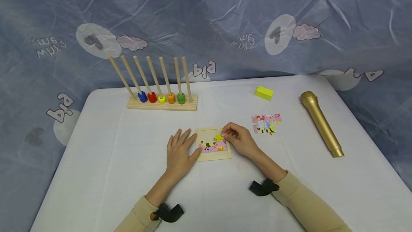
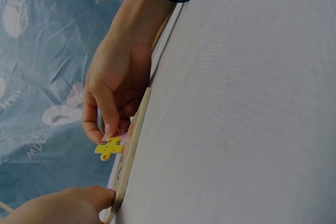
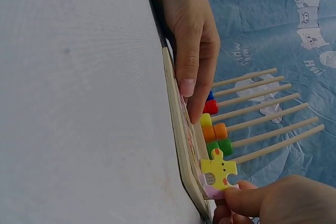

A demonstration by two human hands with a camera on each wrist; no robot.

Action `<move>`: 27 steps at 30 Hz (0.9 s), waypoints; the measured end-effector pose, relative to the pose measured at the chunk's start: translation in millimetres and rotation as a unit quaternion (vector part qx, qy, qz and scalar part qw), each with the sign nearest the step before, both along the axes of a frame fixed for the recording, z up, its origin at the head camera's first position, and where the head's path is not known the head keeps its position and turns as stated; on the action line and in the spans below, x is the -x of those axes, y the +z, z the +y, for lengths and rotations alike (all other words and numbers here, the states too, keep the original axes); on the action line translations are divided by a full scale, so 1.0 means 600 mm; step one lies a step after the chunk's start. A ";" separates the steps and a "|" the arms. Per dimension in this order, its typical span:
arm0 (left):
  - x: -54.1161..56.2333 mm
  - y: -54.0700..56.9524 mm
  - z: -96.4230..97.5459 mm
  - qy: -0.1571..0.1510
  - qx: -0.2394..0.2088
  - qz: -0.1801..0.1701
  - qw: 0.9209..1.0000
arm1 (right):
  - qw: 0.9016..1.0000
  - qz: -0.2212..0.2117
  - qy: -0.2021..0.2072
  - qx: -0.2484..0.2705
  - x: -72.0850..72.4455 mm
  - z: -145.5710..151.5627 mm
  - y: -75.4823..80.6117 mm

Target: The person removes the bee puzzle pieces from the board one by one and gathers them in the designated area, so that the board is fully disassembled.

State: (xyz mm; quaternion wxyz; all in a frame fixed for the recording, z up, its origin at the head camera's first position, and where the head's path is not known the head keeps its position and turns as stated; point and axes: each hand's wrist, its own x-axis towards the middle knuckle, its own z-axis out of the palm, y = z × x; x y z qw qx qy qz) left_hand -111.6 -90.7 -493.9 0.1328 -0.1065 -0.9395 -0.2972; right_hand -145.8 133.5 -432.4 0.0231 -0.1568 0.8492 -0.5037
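Note:
Between thumb and fingers, my right hand (image 1: 239, 139) pinches a yellow and pink jigsaw puzzle piece (image 3: 219, 170), held tilted over the right side of a wooden puzzle tray (image 1: 214, 159). Joined pieces (image 1: 212, 148) with a bee picture lie along the lower part of that tray. My left hand (image 1: 181, 155) rests at the tray's left side with fingers spread, its thumb on the edge of the pieces. In the left wrist view, the left thumb (image 2: 100, 196) presses at the tray's rim.
Loose puzzle pieces (image 1: 265, 124) lie right of the tray, with a yellow block (image 1: 264, 92) behind them. A gold microphone-shaped object (image 1: 322, 124) lies farther right. At the back left stands a wooden peg rack (image 1: 161, 106) with coloured beads. Patterned cloth (image 1: 206, 28) hangs behind the table.

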 end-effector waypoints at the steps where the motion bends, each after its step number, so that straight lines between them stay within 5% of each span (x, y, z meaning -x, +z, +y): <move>1: 0.000 0.000 0.000 0.000 0.001 0.001 1.000 | 1.000 -0.006 0.000 -0.001 0.000 0.000 0.002; 15: 0.001 -0.001 0.001 0.001 0.001 0.001 1.000 | 0.997 -0.035 -0.041 0.046 0.026 0.012 -0.043; 21: 0.002 -0.003 0.002 0.002 0.002 -0.003 1.000 | 0.995 -0.042 -0.056 0.068 0.027 0.035 -0.021; 27: 0.001 -0.002 0.000 0.000 0.002 -0.003 1.000 | 0.993 -0.008 -0.109 0.042 0.029 0.121 -0.001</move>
